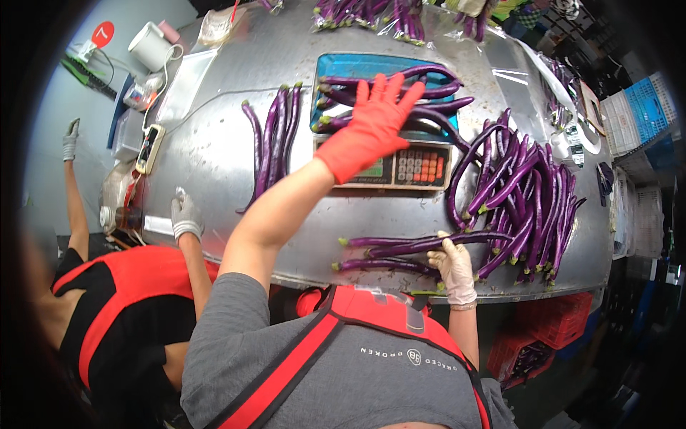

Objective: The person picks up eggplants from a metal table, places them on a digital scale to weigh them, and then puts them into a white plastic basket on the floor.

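Observation:
My left hand (375, 123), in a red rubber glove, is spread over several long purple eggplants (442, 92) lying on the blue pan (343, 65) of a digital scale (420, 166). Whether its palm presses on them is hidden. The hand and wrist partly cover the scale's display. Near the front table edge, my right hand (453, 263), in a thin whitish glove, has its fingers around a long eggplant (402, 248). Others lie beside it, one eggplant (386, 264) closer to me. A large eggplant heap (514, 198) spreads to the right of the scale.
A few eggplants (276, 139) lie left of the scale on the metal table (214, 128). Bagged eggplants (353, 13) are at the back. A co-worker's gloved hand (187, 214) rests at left, near a power strip (150, 149). Red crates (554, 322) stand below the right edge.

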A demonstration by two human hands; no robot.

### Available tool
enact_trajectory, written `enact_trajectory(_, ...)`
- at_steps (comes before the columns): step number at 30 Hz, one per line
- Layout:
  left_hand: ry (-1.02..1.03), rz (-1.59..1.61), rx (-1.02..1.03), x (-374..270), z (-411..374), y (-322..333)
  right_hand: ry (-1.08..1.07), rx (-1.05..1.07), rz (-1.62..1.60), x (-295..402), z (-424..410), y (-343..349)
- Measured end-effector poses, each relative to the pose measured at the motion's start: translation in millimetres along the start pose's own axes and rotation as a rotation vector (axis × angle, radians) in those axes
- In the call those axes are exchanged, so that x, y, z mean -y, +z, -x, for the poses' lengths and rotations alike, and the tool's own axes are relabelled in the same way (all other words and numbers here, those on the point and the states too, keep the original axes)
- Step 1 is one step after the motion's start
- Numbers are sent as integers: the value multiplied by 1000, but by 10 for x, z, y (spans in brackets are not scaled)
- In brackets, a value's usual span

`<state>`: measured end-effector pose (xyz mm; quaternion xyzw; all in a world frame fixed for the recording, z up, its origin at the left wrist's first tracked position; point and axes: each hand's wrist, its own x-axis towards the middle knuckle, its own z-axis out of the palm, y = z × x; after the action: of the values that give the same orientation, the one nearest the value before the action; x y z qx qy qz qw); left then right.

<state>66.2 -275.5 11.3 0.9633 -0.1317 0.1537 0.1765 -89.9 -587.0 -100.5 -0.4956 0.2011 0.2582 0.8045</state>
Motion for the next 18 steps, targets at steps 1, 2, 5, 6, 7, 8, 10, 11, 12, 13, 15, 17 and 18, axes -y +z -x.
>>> enact_trajectory(1, -15, -87, 61, 145, -125, -5, 3, -15, -1, -41, -17, 4)
enact_trajectory(2, -66, -149, 138, 318, -224, 9, 14, -16, -2, -53, -19, 38)
enact_trajectory(5, -150, -156, 512, 424, -584, -136, 47, -31, 5, -61, 3, 118)
enact_trajectory(6, -139, -162, 464, 469, -629, -59, 51, -35, 5, -69, 14, 142)
enact_trajectory(7, -170, -187, 474, 494, -692, 9, 56, -38, 6, -72, 16, 159)
enact_trajectory(8, -204, -213, 484, 511, -756, 71, 60, -46, 7, -89, -9, 159)
enact_trajectory(10, -201, -278, 484, 441, -810, 96, 59, -60, 22, -70, -22, 168)
enact_trajectory(11, -206, -275, 510, 424, -821, 87, 60, -66, 30, -60, -24, 179)
enact_trajectory(12, -211, -272, 536, 416, -836, 68, 63, -82, 23, -42, -8, 208)
enact_trajectory(13, -217, -269, 561, 395, -846, 43, 69, -86, 31, -44, -15, 200)
enact_trajectory(15, -227, -288, 557, 337, -840, 24, 82, -88, 49, -63, -33, 189)
enact_trajectory(17, -250, -345, 508, 306, -792, 138, 68, -90, 49, -58, -44, 201)
enact_trajectory(18, -231, -383, 432, 289, -736, 185, 55, -88, 44, -72, -55, 197)
